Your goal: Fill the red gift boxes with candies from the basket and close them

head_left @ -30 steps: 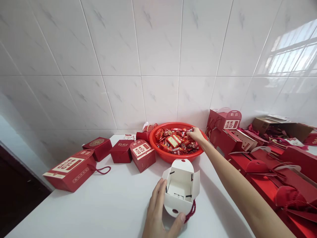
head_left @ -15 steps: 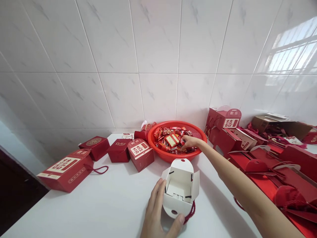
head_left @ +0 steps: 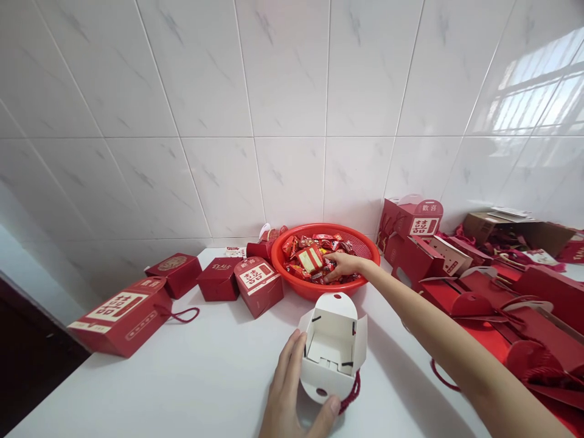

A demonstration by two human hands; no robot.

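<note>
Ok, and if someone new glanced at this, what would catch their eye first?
Probably the bright red basket near the tiled wall, full of shiny packets, with the person's right hand in it. Next might come the open box just in front, its white inside standing out, with the left hand around its near left side. Along the right lies a crowded pile of red boxes.

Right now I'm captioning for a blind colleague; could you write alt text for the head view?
A person's right hand reaches among wrapped packets in a red basket while the left hand holds an open, empty box, white inside, on a white table. Red boxes flank the basket.
</note>
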